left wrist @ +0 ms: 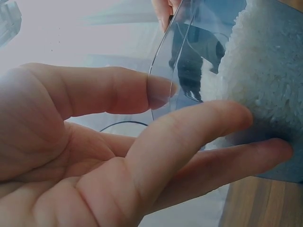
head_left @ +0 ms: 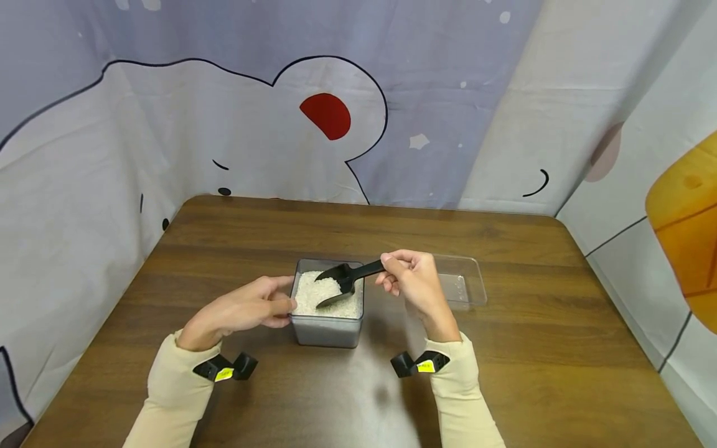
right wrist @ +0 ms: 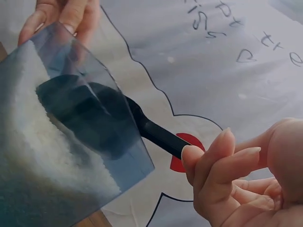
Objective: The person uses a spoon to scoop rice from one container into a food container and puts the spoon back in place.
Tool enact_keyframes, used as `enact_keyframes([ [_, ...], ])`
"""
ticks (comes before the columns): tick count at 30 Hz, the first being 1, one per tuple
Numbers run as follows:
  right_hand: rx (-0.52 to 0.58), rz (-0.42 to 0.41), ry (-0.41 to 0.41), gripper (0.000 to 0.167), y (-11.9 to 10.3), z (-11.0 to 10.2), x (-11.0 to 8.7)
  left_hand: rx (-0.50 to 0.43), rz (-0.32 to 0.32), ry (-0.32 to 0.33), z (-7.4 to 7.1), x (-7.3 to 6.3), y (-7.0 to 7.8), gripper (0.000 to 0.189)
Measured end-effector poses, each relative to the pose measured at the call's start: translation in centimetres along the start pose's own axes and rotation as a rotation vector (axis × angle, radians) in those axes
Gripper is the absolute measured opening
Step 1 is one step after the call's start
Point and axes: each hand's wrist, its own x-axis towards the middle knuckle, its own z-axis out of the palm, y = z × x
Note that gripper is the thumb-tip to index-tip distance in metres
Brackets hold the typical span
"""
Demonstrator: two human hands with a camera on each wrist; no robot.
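A square, see-through grey container (head_left: 327,331) full of white rice (head_left: 307,292) stands on the table. My left hand (head_left: 254,306) holds it at its left side, one fingertip overlapping the rim and the other fingers along the outer wall in the left wrist view. Tilted into the container is a black scoop (head_left: 343,279), its bowl at the rice and its handle over the right rim. My right hand (head_left: 413,280) pinches the end of that handle between thumb and fingers. Through the wall, the right wrist view shows the scoop bowl (right wrist: 90,113) against the rice.
A clear plastic lid or shallow tray (head_left: 476,283) lies just right of the container, partly behind my right hand. The brown wooden table (head_left: 532,348) reaches back to a printed cloth (head_left: 437,124) that hangs behind it and along the sides.
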Motion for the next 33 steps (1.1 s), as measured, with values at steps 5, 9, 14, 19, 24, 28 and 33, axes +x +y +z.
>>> enact_keyframes([
  [5, 0.024, 0.014, -0.002, 0.015, -0.1, -0.8, 0.0, -0.005, 0.009, -0.004, 0.0, 0.1, -0.1, 0.065],
  [9, 0.051, 0.01, -0.009, 0.015, -0.2, -1.3, 0.1, -0.009, 0.014, -0.004, 0.0, 0.2, -0.2, 0.066],
  [14, 0.087, 0.013, -0.005, 0.014, -0.3, -1.8, 0.1, -0.013, 0.01, -0.002, 0.0, 0.2, -0.2, 0.066],
  [19, 0.13, 0.029, -0.016, 0.012, -0.4, -2.1, 0.1, -0.007, 0.01, -0.012, 0.0, 0.1, -0.3, 0.066],
  [24, 0.161, 0.04, -0.023, 0.01, -0.5, -2.4, 0.1, -0.007, 0.015, -0.021, 0.0, 0.1, -0.2, 0.067],
  [28, 0.183, 0.027, -0.031, 0.01, -0.8, -2.7, 0.0, -0.01, 0.014, -0.02, 0.0, 0.1, -0.2, 0.066],
  [33, 0.21, 0.009, -0.039, 0.011, -1.2, -3.3, -0.3, -0.008, 0.012, -0.013, 0.1, 0.0, -0.1, 0.065],
])
